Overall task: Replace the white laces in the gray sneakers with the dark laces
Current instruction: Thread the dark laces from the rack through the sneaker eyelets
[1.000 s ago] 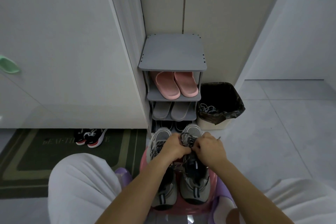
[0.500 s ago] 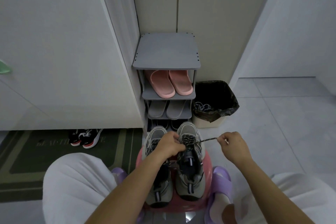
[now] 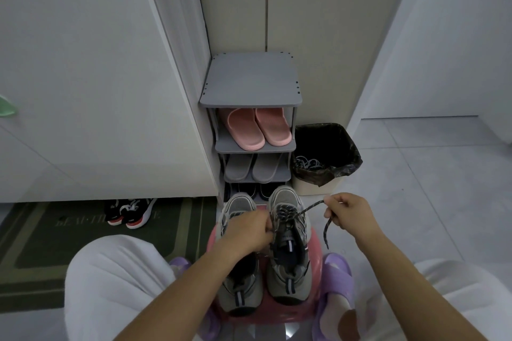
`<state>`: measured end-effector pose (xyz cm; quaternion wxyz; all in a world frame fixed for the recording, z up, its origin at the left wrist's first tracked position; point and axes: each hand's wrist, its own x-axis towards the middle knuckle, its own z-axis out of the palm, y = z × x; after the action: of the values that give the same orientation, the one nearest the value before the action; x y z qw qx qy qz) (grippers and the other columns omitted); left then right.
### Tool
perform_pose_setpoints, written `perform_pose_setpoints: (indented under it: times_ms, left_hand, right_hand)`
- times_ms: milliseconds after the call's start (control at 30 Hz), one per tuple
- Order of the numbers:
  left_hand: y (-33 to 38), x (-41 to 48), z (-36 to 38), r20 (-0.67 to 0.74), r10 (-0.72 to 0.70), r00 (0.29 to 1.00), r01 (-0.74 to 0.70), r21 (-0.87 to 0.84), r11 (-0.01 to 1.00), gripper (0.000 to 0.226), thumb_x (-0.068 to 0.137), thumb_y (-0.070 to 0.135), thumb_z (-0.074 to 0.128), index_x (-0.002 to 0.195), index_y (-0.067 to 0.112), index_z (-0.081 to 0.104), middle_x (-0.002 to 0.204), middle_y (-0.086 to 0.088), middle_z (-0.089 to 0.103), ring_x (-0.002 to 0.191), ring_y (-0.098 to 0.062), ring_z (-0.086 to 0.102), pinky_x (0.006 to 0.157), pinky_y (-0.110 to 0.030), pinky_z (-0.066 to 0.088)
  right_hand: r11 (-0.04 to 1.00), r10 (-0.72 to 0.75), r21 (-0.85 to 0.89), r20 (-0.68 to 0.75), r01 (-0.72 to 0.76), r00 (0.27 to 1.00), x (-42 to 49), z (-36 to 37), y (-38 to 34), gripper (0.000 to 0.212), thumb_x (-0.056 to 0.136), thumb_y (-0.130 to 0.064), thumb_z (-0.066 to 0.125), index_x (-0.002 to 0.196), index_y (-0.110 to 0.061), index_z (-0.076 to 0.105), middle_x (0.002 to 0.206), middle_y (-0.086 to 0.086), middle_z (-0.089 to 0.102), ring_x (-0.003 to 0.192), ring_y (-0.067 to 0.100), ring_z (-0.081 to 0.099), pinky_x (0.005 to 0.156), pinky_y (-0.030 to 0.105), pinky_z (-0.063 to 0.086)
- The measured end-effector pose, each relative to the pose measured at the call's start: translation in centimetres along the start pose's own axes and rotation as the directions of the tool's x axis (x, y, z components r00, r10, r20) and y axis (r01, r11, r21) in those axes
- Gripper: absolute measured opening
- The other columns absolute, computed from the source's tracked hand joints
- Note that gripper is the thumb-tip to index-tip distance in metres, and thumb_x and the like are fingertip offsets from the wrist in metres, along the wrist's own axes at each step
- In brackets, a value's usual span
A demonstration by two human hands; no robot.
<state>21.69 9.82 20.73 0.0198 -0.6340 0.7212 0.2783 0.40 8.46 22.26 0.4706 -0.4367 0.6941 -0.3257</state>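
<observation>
Two gray sneakers stand side by side on a pink stool [image 3: 315, 246] between my knees. The right gray sneaker [image 3: 288, 263] has a dark speckled lace [image 3: 310, 207] threaded through its front eyelets. My right hand [image 3: 346, 214] pinches that lace out to the right of the shoe, taut, with the loose end hanging below my fingers. My left hand [image 3: 246, 232] lies over the left gray sneaker [image 3: 238, 285] and grips the right sneaker's left eyelet edge; whether it also pinches a lace end is hidden. White laces [image 3: 307, 162] lie in the bin.
A gray shoe rack [image 3: 249, 86] stands just behind the stool, with pink slippers [image 3: 257, 127] and gray slippers on its shelves. A bin with a black bag [image 3: 332, 144] sits right of it. Black-and-red shoes [image 3: 130, 212] rest on a green mat at left. Purple slippers are on my feet.
My right hand has moved away from the shoe to the right, drawing the dark lace out through the eyelets. My left hand stays on the sneaker. The view has shifted slightly.
</observation>
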Motion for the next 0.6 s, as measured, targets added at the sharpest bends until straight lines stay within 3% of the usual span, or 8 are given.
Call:
perform_pose_setpoints:
  times_ms: [100,200,300,367,433,533,600]
  left_hand:
    - [-1.1,0.3,-1.0,-0.062,-0.056,0.997,0.054,-0.026,0.998,0.01,0.088,0.032,0.059,0.092,0.023,0.063,0.096,0.003,0.067,0.09,-0.018,0.064,0.079,-0.032,0.051]
    - [-1.6,0.2,-1.4,-0.156,-0.096,0.983,0.099,0.01,0.995,0.014,0.091,0.028,0.056,0.101,0.025,0.066,0.103,0.003,0.066,0.094,-0.017,0.063,0.078,-0.03,0.049]
    - [-0.5,-0.1,-1.0,-0.308,0.006,0.952,-0.029,-0.069,0.997,0.02,0.09,0.034,0.057,0.106,0.024,0.064,0.107,0.005,0.058,0.098,-0.012,0.058,0.081,-0.024,0.044]
    - [1.5,-0.6,-0.5,-0.195,0.089,0.977,-0.129,-0.205,0.97,0.027,0.088,0.041,0.059,0.107,0.023,0.065,0.103,0.005,0.055,0.094,-0.01,0.056,0.081,-0.022,0.042]
    - [3.4,-0.9,0.3,-0.055,0.14,0.989,-0.15,-0.29,0.945,0.03,0.088,0.039,0.06,0.103,0.014,0.066,0.1,-0.003,0.061,0.09,-0.017,0.059,0.08,-0.029,0.048]
    - [3.9,-0.6,1.3,-0.058,0.095,0.994,-0.11,-0.352,0.93,0.027,0.093,0.029,0.054,0.093,0.004,0.064,0.088,-0.011,0.066,0.083,-0.026,0.062,0.077,-0.036,0.049]
    - [3.5,-0.3,1.5,-0.054,0.063,0.997,-0.08,-0.408,0.91,0.023,0.095,0.026,0.052,0.098,0.008,0.067,0.088,-0.006,0.07,0.083,-0.02,0.065,0.078,-0.034,0.05]
  right_hand:
    - [0.979,0.085,0.182,0.034,-0.09,0.996,-0.1,0.1,-0.3,0.017,0.092,-0.013,0.057,0.081,-0.001,0.062,0.059,0.004,0.058,0.039,0.007,0.038,0.038,0.016,0.03]
    - [0.923,0.161,0.339,0.09,-0.182,0.983,-0.1,0.7,-0.4,0.014,0.093,-0.013,0.056,0.085,-0.004,0.061,0.059,0.002,0.056,0.037,0.004,0.038,0.038,0.015,0.029]
    - [0.863,0.212,0.436,0.15,-0.257,0.966,-0.5,1.8,-0.8,0.013,0.094,-0.012,0.055,0.083,-0.007,0.059,0.058,0.001,0.056,0.038,0.004,0.039,0.036,0.013,0.03]
    - [0.841,0.22,0.465,0.175,-0.277,0.96,-0.7,2.4,-1.1,0.014,0.094,-0.012,0.054,0.081,-0.008,0.058,0.058,0.002,0.056,0.038,0.005,0.039,0.036,0.013,0.03]
    - [0.826,0.216,0.49,0.179,-0.278,0.96,-1.0,2.7,-1.5,0.017,0.095,-0.012,0.053,0.078,-0.008,0.057,0.06,0.003,0.056,0.039,0.005,0.04,0.036,0.013,0.03]
    - [0.863,0.187,0.456,0.117,-0.219,0.975,-0.9,2.3,-1.5,0.019,0.094,-0.011,0.054,0.076,-0.008,0.058,0.058,0.002,0.06,0.042,0.006,0.04,0.037,0.014,0.03]
    - [0.948,0.119,0.295,0.027,-0.122,0.993,-0.7,1.6,-0.9,0.015,0.092,-0.012,0.056,0.079,-0.007,0.06,0.065,0.005,0.064,0.045,0.008,0.042,0.04,0.016,0.032]
